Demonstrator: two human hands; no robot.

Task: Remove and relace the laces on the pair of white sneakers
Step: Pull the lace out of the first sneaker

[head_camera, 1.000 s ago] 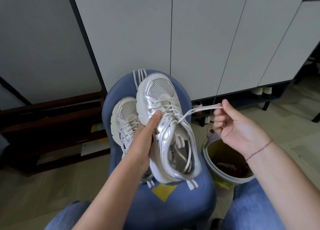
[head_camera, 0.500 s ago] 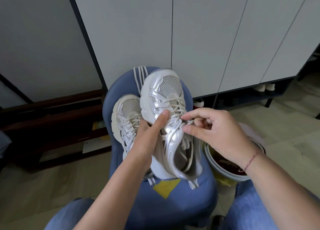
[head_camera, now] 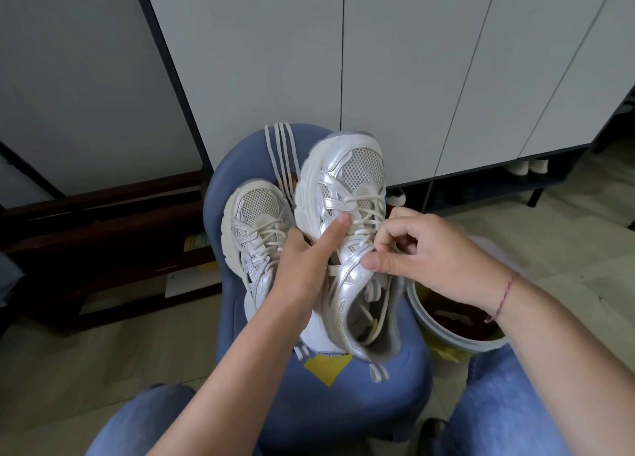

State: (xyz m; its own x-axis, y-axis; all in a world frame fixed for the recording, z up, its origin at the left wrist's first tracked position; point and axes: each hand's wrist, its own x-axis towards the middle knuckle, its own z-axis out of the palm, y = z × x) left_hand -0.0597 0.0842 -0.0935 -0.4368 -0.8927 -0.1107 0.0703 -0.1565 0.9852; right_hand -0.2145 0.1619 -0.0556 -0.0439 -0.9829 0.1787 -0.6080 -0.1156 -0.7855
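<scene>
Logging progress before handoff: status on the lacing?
Left hand grips held sneaker, thumb across its lacing. Right hand pinches lace at upper eyelets. Second sneaker laced, on stool. Nothing in the way.

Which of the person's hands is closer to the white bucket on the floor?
Right. The right hand pinches the lace just above the bucket; the left hand grips the sneaker farther off, over the blue stool.

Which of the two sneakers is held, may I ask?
The right sneaker: left hand grips it, right hand pinches its lace; the other sneaker lies on the chair.
</scene>
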